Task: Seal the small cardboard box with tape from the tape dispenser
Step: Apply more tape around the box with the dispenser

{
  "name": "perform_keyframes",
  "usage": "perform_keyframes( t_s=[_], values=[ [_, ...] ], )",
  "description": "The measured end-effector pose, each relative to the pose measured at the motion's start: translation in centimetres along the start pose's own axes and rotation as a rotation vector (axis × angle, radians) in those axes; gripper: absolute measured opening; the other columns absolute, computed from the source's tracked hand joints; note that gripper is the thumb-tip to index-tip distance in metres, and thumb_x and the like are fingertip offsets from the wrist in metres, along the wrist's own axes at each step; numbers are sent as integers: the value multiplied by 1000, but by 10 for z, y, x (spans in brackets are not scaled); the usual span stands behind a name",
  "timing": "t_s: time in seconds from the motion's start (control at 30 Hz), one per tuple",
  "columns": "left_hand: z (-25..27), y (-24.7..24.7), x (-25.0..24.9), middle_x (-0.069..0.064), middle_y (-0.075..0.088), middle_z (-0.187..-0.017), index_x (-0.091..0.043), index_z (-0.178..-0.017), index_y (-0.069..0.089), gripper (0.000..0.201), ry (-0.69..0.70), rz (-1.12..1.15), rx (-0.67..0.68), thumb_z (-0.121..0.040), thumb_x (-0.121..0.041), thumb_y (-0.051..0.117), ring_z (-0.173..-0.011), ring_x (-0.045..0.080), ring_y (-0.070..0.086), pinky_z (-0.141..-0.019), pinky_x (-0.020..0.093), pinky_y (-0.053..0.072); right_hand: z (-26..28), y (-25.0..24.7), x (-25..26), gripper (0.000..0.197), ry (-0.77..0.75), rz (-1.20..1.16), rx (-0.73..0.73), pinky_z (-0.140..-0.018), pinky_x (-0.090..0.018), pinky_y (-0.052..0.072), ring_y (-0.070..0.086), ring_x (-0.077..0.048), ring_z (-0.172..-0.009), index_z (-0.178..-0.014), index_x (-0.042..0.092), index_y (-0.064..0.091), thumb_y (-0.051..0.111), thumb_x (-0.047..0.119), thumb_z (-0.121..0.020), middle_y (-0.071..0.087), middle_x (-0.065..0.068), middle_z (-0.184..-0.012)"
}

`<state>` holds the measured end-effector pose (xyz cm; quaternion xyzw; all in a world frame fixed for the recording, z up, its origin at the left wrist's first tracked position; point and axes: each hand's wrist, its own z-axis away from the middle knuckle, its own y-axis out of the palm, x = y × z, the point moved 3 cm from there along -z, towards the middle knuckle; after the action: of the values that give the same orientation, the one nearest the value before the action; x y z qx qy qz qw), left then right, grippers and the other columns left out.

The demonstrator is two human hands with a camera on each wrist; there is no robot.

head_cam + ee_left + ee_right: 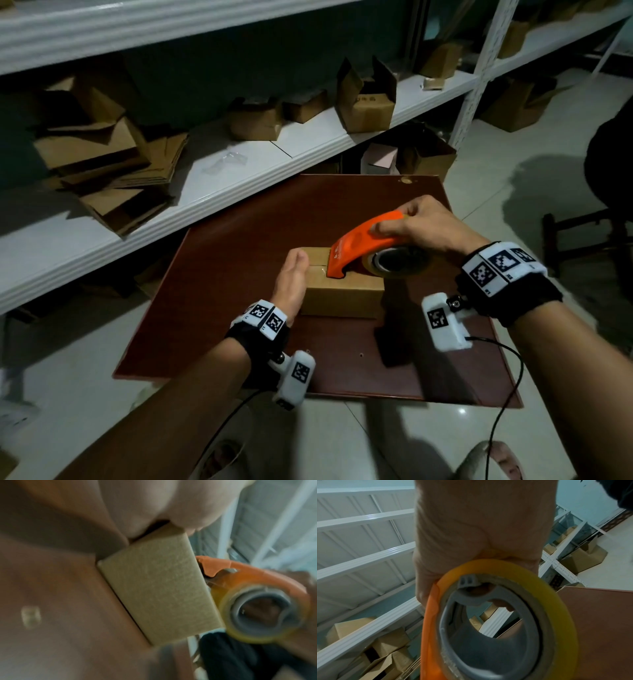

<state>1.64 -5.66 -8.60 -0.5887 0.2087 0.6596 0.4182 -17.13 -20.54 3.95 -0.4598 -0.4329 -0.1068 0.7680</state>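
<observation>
The small cardboard box [342, 294] [157, 588] stands on the dark red-brown table [239, 274], flaps down. My left hand [291, 277] [163, 504] lies flat against its left end, with the thumb at the top edge. My right hand [424, 222] [479, 534] grips the orange tape dispenser [359, 243] [248, 577] [429, 628] from above. The dispenser's front end rests on the box top at the seam. Its yellowish tape roll [400, 263] [547, 588] hangs past the box's right end. Any tape on the box is hidden under the dispenser.
White shelving [239, 164] runs behind the table with a stack of flattened cartons [102, 164] and an open box [366, 99]. A dark wooden stool [582, 236] and a person in dark clothes [613, 164] are at the right. Wrist-camera cables hang at the table's near edge.
</observation>
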Motion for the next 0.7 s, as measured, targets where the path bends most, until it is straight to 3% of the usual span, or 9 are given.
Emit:
perform_keyframes(
  t_s=[0.1, 0.17, 0.23, 0.37, 0.5, 0.6, 0.7],
  values=[
    [-1, -2, -6, 2, 72, -120, -27, -125, 59, 50, 38, -67, 70, -91, -64, 67, -110, 23, 71, -102, 53, 56, 0, 0, -1, 52, 0, -13, 10, -66, -34, 46, 60, -21, -69, -92, -2, 76, 85, 46, -75, 69, -16, -78],
    [-3, -3, -6, 3, 73, -118, -28, -119, 58, 50, 50, -100, 78, -87, -65, 69, -108, 24, 72, -101, 54, 57, 0, 0, 0, 41, -6, -6, 22, -65, -33, 44, 58, -19, -67, -80, 7, 75, 85, 47, -75, 66, -10, -74],
    [-4, -3, -8, 3, 71, -118, -25, -120, 56, 40, 57, -152, 76, -96, -55, 68, -109, 24, 71, -101, 51, 56, 0, 0, 0, 35, -17, -4, 22, -61, -30, 42, 55, -15, -61, -70, 16, 68, 85, 46, -76, 64, -6, -69],
    [-6, -8, -15, 2, 68, -112, -16, -126, 52, 35, 75, -229, 131, -106, -43, 62, -106, 23, 69, -93, 41, 54, 2, 2, 2, 32, -26, -19, 20, -57, -24, 41, 55, -9, -54, -68, 18, 68, 85, 44, -77, 64, 3, -60],
    [-13, -21, -19, 0, 67, -106, -18, -115, 61, 20, 72, -225, 101, -101, -30, 70, -96, 19, 66, -80, 36, 50, 3, 9, 0, 34, -39, -43, 70, -66, -28, 49, 63, -14, -64, -82, 12, 72, 83, 45, -78, 70, -4, -73],
    [-18, -27, -17, 2, 68, -103, -20, -104, 67, 8, 63, -227, 47, -97, -21, 71, -99, 26, 66, -86, 41, 52, 3, 14, -2, 39, -52, -44, 87, -68, -31, 49, 63, -14, -66, -88, 11, 74, 83, 47, -78, 71, -4, -75],
    [-15, -21, -17, 8, 69, -107, -24, -103, 66, 11, 37, -193, 45, -97, -29, 58, -105, 34, 66, -95, 53, 52, 4, 14, -4, 40, -55, -78, 85, -66, -28, 50, 64, -10, -63, -91, 7, 74, 82, 45, -80, 72, -2, -74]
  ],
)
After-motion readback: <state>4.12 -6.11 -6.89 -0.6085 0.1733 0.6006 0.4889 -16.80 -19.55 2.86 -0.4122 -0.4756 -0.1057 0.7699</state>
